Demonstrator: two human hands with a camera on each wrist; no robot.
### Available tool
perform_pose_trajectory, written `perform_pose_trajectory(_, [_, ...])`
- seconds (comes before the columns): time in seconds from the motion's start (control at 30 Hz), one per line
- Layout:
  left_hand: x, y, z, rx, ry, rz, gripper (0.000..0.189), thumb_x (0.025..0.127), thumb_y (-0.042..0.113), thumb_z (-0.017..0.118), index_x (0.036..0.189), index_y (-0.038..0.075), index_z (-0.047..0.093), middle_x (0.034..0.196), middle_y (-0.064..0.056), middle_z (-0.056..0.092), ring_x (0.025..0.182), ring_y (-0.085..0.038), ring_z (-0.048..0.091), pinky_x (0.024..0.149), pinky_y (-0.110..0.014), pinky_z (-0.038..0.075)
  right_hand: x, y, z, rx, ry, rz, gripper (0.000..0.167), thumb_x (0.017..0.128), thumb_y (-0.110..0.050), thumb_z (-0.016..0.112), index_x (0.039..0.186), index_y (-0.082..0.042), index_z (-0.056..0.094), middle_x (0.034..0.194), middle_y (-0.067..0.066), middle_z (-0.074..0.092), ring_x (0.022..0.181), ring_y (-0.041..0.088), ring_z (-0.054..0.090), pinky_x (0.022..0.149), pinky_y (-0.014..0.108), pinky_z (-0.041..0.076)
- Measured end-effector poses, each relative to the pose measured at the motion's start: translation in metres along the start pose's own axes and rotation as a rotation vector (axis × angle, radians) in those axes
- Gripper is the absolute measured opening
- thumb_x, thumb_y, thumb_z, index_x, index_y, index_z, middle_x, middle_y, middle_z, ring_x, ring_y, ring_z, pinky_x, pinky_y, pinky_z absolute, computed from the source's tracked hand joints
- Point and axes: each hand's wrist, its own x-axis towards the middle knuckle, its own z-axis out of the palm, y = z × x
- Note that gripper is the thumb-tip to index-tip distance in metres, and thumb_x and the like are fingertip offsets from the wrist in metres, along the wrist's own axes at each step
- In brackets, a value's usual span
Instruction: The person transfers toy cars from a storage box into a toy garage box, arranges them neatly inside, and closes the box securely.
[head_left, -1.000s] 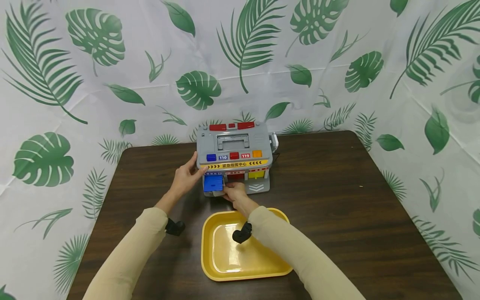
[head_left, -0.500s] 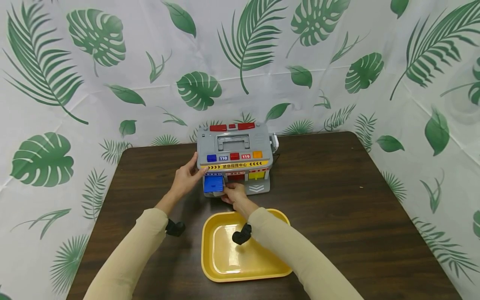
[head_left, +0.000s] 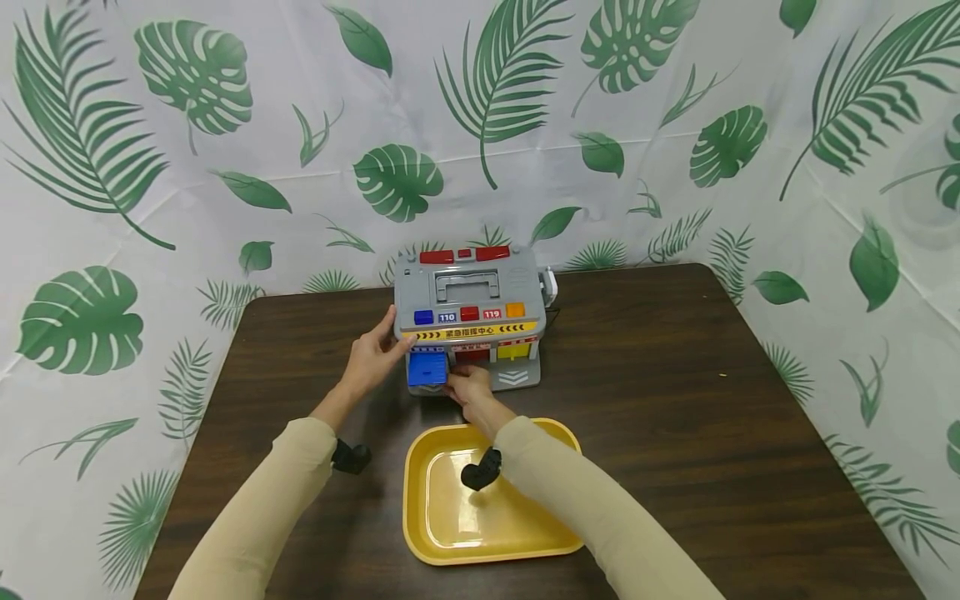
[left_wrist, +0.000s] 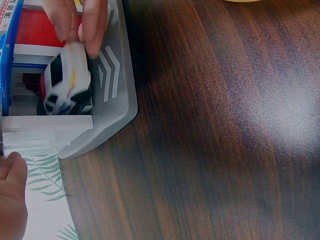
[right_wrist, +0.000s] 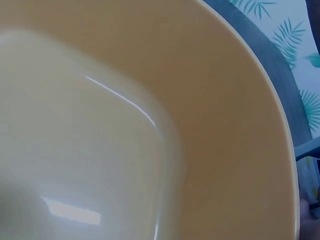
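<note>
A grey toy emergency station stands on the table, its blue garage door swung up and outward. My right hand pinches one end of a small white toy car with fingertips and thumb. In the left wrist view the car looks blurred and lies partly inside the left bay, below the blue door. My left hand rests against the station's left front corner, thumb at the front edge above the blue door and fingers along the side. The right wrist view shows only a sliver of my right hand at its edge.
A yellow tray sits in front of the station, under my right forearm. The station's red door and yellow door are down. A white part sticks out on its right side. Leaf-printed cloth hangs behind the dark table.
The toy car has gone deeper under the blue door, and less of it shows in front. My right hand has shifted slightly with it; my left hand has stayed in place.
</note>
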Motion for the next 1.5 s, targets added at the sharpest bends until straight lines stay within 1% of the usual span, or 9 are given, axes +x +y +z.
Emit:
perform_pose_trajectory(0.13, [0.0,0.0,0.0,0.002,0.006,0.006,0.073,0.093,0.032,0.059,0.15,0.014,0.019,0.148,-0.01,0.038,0.107,-0.029,0.059,0.095,-0.042,0.047,0.008,0.005,0.0,0.04,-0.014,-0.02,0.046,0.073,-0.003,0.078,0.117,-0.006,0.063,0.106,0.011,0.066,0.085,0.024,0.067,0.072,0.039,0.057])
perform_pose_trajectory(0.37, [0.0,-0.001,0.001,0.01,0.013,0.014,0.072,0.093,0.033,0.059,0.15,0.013,0.019,0.147,-0.01,0.038,0.105,-0.029,0.06,0.095,-0.042,0.047,-0.076,-0.058,0.014,0.1,0.002,-0.041,0.043,0.082,0.008,0.061,0.124,0.002,0.055,0.114,0.015,0.061,0.091,0.024,0.063,0.078,0.038,0.055])
perform_pose_trajectory(0.6, [0.0,-0.001,0.002,0.01,0.021,0.023,0.072,0.093,0.031,0.059,0.15,0.011,0.021,0.145,-0.012,0.041,0.099,-0.029,0.06,0.093,-0.042,0.049,-0.068,-0.054,0.012,0.349,-0.099,-0.087,0.033,0.079,0.009,0.062,0.108,-0.006,0.06,0.103,0.01,0.061,0.087,0.019,0.061,0.072,0.033,0.054])
perform_pose_trajectory(0.87, [0.0,-0.002,0.001,0.016,0.019,0.016,0.072,0.093,0.032,0.059,0.15,0.012,0.02,0.147,-0.01,0.039,0.103,-0.028,0.06,0.094,-0.042,0.048,-0.1,-0.075,0.021,0.4,-0.072,-0.111,0.027,0.086,0.011,0.048,0.11,-0.002,0.054,0.107,0.015,0.057,0.093,0.023,0.061,0.077,0.034,0.054])
perform_pose_trajectory(0.97, [0.0,-0.001,0.001,0.017,0.017,0.012,0.072,0.093,0.033,0.059,0.15,0.013,0.02,0.147,-0.01,0.038,0.104,-0.028,0.06,0.094,-0.042,0.048,-0.145,-0.107,0.026,0.388,-0.079,-0.099,0.027,0.086,0.011,0.048,0.109,-0.003,0.052,0.103,0.012,0.058,0.088,0.018,0.06,0.076,0.031,0.052])
perform_pose_trajectory(1.1, [-0.001,-0.001,0.001,0.014,0.012,0.003,0.074,0.092,0.036,0.059,0.15,0.013,0.02,0.149,-0.009,0.036,0.107,-0.028,0.059,0.095,-0.042,0.047,-0.172,-0.122,0.029,0.293,-0.076,-0.104,0.026,0.091,0.008,0.046,0.115,0.0,0.049,0.102,0.013,0.058,0.085,0.018,0.058,0.074,0.032,0.051])
perform_pose_trajectory(1.2, [-0.001,-0.002,0.002,0.01,0.01,0.004,0.074,0.092,0.037,0.059,0.15,0.012,0.02,0.148,-0.01,0.036,0.106,-0.028,0.059,0.095,-0.042,0.047,-0.147,-0.097,0.022,0.21,-0.075,-0.122,0.023,0.095,-0.004,0.051,0.118,0.0,0.048,0.103,0.014,0.058,0.088,0.019,0.061,0.075,0.034,0.054])
perform_pose_trajectory(1.27, [-0.001,-0.002,0.002,0.003,0.011,0.011,0.074,0.093,0.035,0.059,0.15,0.01,0.02,0.148,-0.011,0.037,0.107,-0.029,0.059,0.094,-0.042,0.047,-0.154,-0.099,0.022,0.134,-0.037,-0.133,0.026,0.097,-0.016,0.053,0.118,-0.002,0.048,0.103,0.015,0.059,0.088,0.02,0.062,0.076,0.037,0.055])
perform_pose_trajectory(1.5, [0.001,-0.002,0.0,0.009,0.02,0.024,0.073,0.092,0.035,0.059,0.15,0.011,0.021,0.144,-0.012,0.042,0.095,-0.027,0.06,0.091,-0.042,0.051,-0.231,-0.148,0.025,-0.109,0.094,-0.277,0.052,0.085,-0.037,0.069,0.119,-0.004,0.045,0.096,0.014,0.057,0.08,0.021,0.056,0.071,0.036,0.053])
